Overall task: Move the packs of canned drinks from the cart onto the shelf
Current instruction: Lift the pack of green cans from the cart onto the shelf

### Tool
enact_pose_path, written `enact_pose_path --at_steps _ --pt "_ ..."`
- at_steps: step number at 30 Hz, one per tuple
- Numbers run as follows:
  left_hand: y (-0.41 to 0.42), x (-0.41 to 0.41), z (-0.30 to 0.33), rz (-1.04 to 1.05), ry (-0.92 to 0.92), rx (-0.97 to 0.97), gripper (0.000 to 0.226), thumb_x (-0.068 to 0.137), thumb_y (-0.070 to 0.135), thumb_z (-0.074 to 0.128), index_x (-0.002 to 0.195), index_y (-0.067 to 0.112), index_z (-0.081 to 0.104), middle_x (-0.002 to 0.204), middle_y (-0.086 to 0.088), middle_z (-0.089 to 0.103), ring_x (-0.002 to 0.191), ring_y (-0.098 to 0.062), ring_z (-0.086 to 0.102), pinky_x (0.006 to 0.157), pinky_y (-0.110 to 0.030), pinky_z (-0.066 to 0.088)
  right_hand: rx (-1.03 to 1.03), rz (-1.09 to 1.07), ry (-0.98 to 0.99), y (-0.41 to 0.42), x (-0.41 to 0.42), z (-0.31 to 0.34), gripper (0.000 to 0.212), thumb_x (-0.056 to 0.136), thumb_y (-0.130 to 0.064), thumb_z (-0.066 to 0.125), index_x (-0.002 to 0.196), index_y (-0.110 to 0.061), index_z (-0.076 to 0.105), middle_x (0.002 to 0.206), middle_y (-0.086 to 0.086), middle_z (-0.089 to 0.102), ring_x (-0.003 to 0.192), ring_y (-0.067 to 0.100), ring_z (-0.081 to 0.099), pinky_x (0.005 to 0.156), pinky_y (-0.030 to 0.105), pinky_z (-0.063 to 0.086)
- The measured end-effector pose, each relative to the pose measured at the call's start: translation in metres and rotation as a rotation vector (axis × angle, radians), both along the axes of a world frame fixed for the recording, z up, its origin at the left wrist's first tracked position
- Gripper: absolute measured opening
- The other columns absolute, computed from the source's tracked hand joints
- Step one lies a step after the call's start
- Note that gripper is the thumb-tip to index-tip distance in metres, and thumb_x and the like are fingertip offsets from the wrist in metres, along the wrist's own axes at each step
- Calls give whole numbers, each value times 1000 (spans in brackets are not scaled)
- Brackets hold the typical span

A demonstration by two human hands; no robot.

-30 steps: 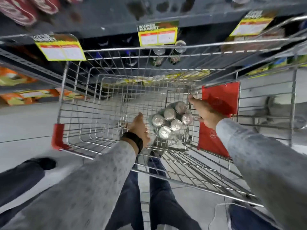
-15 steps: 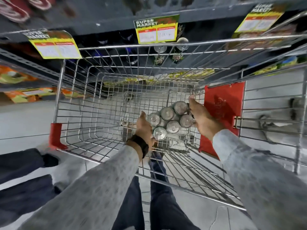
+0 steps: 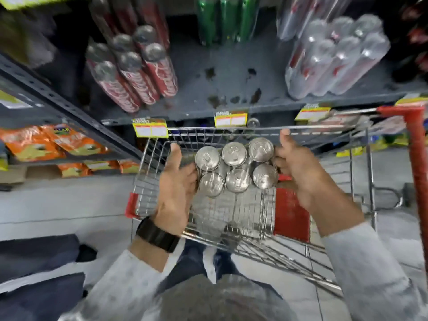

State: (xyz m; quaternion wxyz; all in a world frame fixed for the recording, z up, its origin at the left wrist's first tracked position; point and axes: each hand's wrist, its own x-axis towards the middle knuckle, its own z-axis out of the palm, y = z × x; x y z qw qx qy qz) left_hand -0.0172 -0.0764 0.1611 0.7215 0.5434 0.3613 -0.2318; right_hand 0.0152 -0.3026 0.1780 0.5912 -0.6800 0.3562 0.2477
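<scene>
A six-pack of silver-topped cans is held between both hands above the wire shopping cart, about level with its far rim. The left hand presses flat against the pack's left side, thumb up and fingers spread; the right hand clamps the right side, so each grip is closed on the pack. It has not reached the shelf.

Judging by how things lie, the task looks well along. Two wrapped packs already stand on the grey shelf: a red can pack at the left and a clear-wrapped can pack at the right. The part of the cart floor that shows holds no other pack, though the hands and the lifted pack hide some of it, so I cannot rule out more. What is left for this pack is carrying it over the cart's far rim and setting it down.

The open, stained stretch of shelf between the two standing packs seems the natural spot. Green cans stand at the back of that gap, limiting depth. The yellow price tags along the shelf edge and the cart rim lie directly in the path. Orange snack bags fill a lower shelf at the left, out of the way.
</scene>
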Motion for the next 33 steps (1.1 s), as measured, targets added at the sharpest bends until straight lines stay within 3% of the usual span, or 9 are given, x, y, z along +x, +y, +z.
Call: enact_pose_path --at_steps 2,5,9,13,15,20,25,29,33 --pt "-1 14 24 55 -110 13 105 78 85 46 152 9 49 151 -14 60 134 -24 62 115 -42 44 12 13 -66 0 16 29 70 94 -73 35 134 -23 63 131 -2 69 104 13 66 92 41 50" --pt "-9 46 52 85 -232 -2 94 89 77 39 150 8 51 149 -11 62 129 -19 64 106 -36 48 -33 49 -159 -2 56 58 80 95 -72 32 151 -16 46 151 5 54 110 13 56 113 47 40" --pt "-19 100 70 50 -305 -20 85 94 75 32 138 8 61 135 -6 70 119 -16 67 107 -34 47 -55 114 -178 -4 123 80 83 93 -76 30 152 -18 42 155 4 48 137 23 47 98 47 45" --pt "-24 153 72 32 -270 -29 106 86 83 37 151 1 46 149 -15 60 130 -30 62 118 -48 42 -124 130 -216 -2 188 78 71 90 -76 39 132 -22 57 135 3 61 107 23 57 86 45 47" --pt "-26 174 71 34 -250 -19 108 85 84 39 152 0 44 151 -17 58 132 -32 61 119 -50 41 -157 160 -220 3 214 73 74 88 -76 40 139 -25 55 141 5 59 113 26 58 79 45 48" --pt "-29 209 62 -1 -251 -3 107 89 81 39 158 0 32 162 -17 45 142 -32 52 119 -49 41 -232 184 -269 16 245 60 66 95 -67 42 144 -25 51 147 6 54 123 32 57 97 51 51" --pt "-19 225 47 -31 -227 -19 101 92 77 38 159 2 33 164 -17 41 147 -33 46 117 -49 38 -286 263 -276 11 250 43 66 94 -68 43 145 -27 52 148 5 52 106 25 50 101 50 51" --pt "-15 217 22 -29 -227 160 74 100 63 43 159 19 36 166 -6 40 151 -27 41 122 -52 33 -181 209 -359 -2 242 23 64 90 -71 46 139 -31 58 140 -5 57 118 17 55 107 46 46" --pt "-28 195 -19 -99 -364 75 97 85 70 54 165 38 8 174 10 18 161 -16 17 131 -52 8 138 38 -378 -12 232 -21 69 87 -68 52 140 -25 59 142 -2 64 132 19 58 115 44 43"
